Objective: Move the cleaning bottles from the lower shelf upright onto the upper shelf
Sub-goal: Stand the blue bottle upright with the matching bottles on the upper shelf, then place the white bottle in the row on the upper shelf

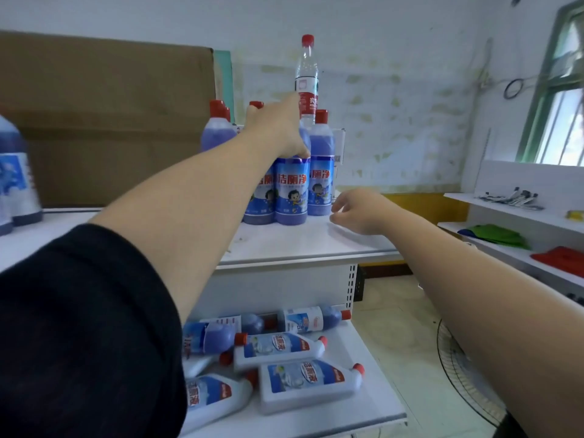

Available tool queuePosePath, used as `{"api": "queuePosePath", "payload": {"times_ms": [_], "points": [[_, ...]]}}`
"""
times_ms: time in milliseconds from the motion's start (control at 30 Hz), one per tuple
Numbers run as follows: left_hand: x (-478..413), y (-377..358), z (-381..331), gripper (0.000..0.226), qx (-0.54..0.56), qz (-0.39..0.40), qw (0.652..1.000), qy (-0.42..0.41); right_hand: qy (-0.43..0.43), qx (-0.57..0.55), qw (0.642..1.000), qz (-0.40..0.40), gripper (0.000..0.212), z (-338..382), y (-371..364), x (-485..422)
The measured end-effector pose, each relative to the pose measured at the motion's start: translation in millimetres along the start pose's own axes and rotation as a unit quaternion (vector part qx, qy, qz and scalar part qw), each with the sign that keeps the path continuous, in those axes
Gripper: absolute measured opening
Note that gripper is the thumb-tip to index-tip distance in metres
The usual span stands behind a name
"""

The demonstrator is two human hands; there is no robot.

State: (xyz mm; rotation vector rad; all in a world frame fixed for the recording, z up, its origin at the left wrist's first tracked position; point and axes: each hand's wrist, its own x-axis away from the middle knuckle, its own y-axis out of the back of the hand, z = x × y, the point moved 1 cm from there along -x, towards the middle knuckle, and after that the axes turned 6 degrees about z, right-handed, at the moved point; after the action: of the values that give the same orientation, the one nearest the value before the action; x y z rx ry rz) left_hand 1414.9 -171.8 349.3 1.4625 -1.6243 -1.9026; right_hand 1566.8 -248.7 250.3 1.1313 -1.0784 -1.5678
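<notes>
Behind held btl (291,192): water btl (306,78), cardboard (110,121)

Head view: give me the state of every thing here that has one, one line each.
front bottle, upright on the upper shelf, cap hidden
left grip, curled round the front bottle's top
right grip, relaxed, holding nothing
other purple bottles beside it, upright, capped
water bottle, upright, capped
lower-shelf bottles, lying on their sides, capped
</notes>
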Motion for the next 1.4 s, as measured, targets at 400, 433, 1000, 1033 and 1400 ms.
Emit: {"api": "queuePosePath", "payload": {"times_ms": [400, 433, 1000, 1033, 1400], "points": [[26, -27, 13, 0.090, -0.086, -0.010, 0.996, -0.038, 0.004, -0.007, 1.000, 0.008, 0.037, -3, 12, 26], [34, -29, 17, 0.091, -0.097, 0.005, 0.994, -0.042, 0.008, -0.002, 1.000, 0.011, 0.037, -1, 11, 30], [223, 6, 95, 0.043, -0.053, 0.203, 0.974, 0.087, 0.147, 0.018, 0.989, 0.030, 0.035, 109, -10, 109], [232, 10, 101, 0.043, -0.050, 0.198, 0.975, 0.091, 0.154, 0.016, 0.987, 0.028, 0.035, 120, -13, 114], [362, 48, 199, 0.049, -0.051, 0.222, 0.969, 0.092, 0.139, -0.020, 0.988, 0.067, 0.036, 246, -86, 187]]}}
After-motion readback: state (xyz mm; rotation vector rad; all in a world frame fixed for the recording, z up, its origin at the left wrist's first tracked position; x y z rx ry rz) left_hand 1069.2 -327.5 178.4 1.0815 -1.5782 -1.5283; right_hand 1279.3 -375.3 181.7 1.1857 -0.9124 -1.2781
